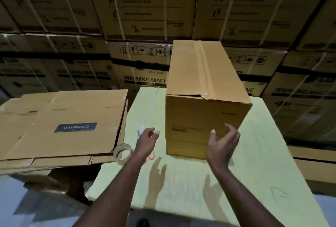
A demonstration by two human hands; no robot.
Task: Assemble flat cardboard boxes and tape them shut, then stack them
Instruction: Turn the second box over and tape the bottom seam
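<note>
An assembled brown cardboard box point(205, 88) stands on the pale yellow-green work surface point(181, 181), its top flaps closed with tape along the seam. It seems to rest on a second box, of which only a low strip point(183, 147) shows. My left hand point(146, 142) hovers just left of the box, fingers apart, holding nothing. My right hand point(222, 143) is in front of the box's near face, fingers spread, apart from the cardboard. A roll of tape point(122, 153) lies at the surface's left edge beside my left wrist.
A pile of flat cardboard boxes point(61, 126) with a dark Crompton label lies to the left. A wall of stacked washing machine cartons point(145, 63) fills the background. More cartons point(312, 163) sit low on the right.
</note>
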